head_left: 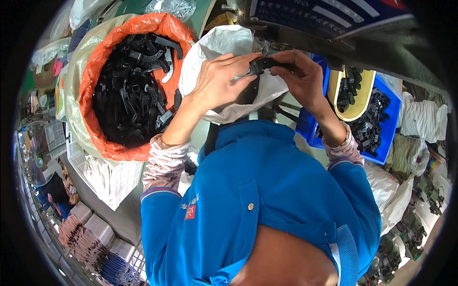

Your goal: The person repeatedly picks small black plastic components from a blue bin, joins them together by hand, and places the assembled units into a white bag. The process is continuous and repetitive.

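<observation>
My left hand (217, 80) is closed on one end of a small dark part (258, 66), black with a greyish lower side. Thumb and fingers of my right hand (304, 77) pinch near its other end; whether they also hold a separate small piece is hidden. Both hands are above an open white woven sack (229, 38), whose contents are mostly covered by my hands. Left of it stands an orange-lined sack (90, 71) of loose black curved parts (129, 93), with a few silvery ones among them.
Close above my hands is a dark machine body (381, 55) with a blue plate. On the right, a blue crate (389, 143) holds small black pieces and a yellow tub (367, 90). A white crate (114, 190) stands at lower left. A clear bag of metal bits (174, 7) lies at the top.
</observation>
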`<state>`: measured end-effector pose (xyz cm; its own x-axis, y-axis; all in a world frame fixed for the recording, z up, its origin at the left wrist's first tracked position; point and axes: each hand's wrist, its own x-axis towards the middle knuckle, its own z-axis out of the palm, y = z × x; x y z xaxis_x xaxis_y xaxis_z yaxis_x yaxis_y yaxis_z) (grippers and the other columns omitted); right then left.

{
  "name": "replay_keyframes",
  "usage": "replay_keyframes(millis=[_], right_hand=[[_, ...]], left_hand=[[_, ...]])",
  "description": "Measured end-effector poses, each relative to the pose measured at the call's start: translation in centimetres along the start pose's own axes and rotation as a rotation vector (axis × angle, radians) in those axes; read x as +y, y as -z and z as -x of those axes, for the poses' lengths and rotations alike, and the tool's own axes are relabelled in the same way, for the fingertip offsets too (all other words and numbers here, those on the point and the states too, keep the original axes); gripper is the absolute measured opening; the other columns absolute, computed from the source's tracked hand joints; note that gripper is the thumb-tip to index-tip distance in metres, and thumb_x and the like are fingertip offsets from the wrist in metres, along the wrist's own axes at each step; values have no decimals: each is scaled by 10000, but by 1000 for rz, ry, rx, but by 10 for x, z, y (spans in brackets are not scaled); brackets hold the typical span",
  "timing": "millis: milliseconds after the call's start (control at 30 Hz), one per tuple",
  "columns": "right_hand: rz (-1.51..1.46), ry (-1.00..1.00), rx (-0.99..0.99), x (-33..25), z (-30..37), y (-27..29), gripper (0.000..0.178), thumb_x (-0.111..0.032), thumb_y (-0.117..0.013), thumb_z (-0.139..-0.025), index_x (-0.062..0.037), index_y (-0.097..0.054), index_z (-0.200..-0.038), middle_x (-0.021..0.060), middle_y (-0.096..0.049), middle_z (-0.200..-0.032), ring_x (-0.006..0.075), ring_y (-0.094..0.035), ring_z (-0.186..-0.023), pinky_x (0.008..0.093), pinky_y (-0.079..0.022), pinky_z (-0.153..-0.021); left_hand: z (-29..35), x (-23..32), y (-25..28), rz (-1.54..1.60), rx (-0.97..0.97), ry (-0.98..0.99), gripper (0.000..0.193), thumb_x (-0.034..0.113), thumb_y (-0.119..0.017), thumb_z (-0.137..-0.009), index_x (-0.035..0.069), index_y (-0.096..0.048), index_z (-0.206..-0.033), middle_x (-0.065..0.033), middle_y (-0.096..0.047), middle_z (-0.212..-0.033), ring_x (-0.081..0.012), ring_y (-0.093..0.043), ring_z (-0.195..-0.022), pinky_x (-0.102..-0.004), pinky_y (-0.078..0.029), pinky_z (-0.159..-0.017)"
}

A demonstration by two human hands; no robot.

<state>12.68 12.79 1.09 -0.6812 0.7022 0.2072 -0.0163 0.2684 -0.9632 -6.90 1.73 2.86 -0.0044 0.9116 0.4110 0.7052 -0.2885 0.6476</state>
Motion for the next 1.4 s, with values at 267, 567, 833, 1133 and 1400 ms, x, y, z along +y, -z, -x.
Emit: replay_keyframes(millis=[267, 567, 833, 1133, 1400], right_hand=[[51, 105, 145, -3, -13, -11, 232, 42, -691, -853, 36, -661, -1083, 116, -690, -1070, 189, -671, -1001, 302, -568, -830], [-57, -111, 113, 24, -16, -7, 241, 39, -686, -867, 83, -634, -1098, 160, -703, -945, 181, -687, -806, 304, -581, -746], [362, 6, -107, 89, -46, 36, 301, -37, -689, -830, -33, -664, -1129, 108, -690, -1089, 222, -665, -959, 355, -547, -792], [1111, 102, -183, 187, -75, 39, 274, -105, -649, -850, -67, -666, -1120, 121, -687, -1062, 264, -661, -958, 377, -528, -809], [1204, 49, -121, 215, -77, 51, 236, -165, -610, -886, -84, -668, -1100, 131, -693, -1007, 280, -666, -926, 370, -518, -803]], left_hand=[[-32, -27, 18, -99, -41, -179, 316, 126, -748, -763, 30, -684, -1057, -98, -640, -797, -288, -606, -705, -369, -488, -634], [-44, -48, 12, -85, -305, -3, 295, 234, -752, -795, 77, -644, -1020, -82, -594, -744, -278, -577, -636, -349, -459, -580], [-19, -43, 19, 43, -193, 99, 209, 204, -708, -831, 74, -636, -978, -126, -660, -839, -343, -621, -723, -389, -493, -652], [-15, -43, 19, 80, -147, 136, 229, 186, -733, -830, 49, -676, -1003, -124, -683, -855, -241, -618, -684, -318, -491, -637], [-9, -39, 8, -30, 45, -107, 198, 210, -717, -829, 93, -626, -960, -93, -666, -856, -300, -645, -742, -373, -505, -618]])
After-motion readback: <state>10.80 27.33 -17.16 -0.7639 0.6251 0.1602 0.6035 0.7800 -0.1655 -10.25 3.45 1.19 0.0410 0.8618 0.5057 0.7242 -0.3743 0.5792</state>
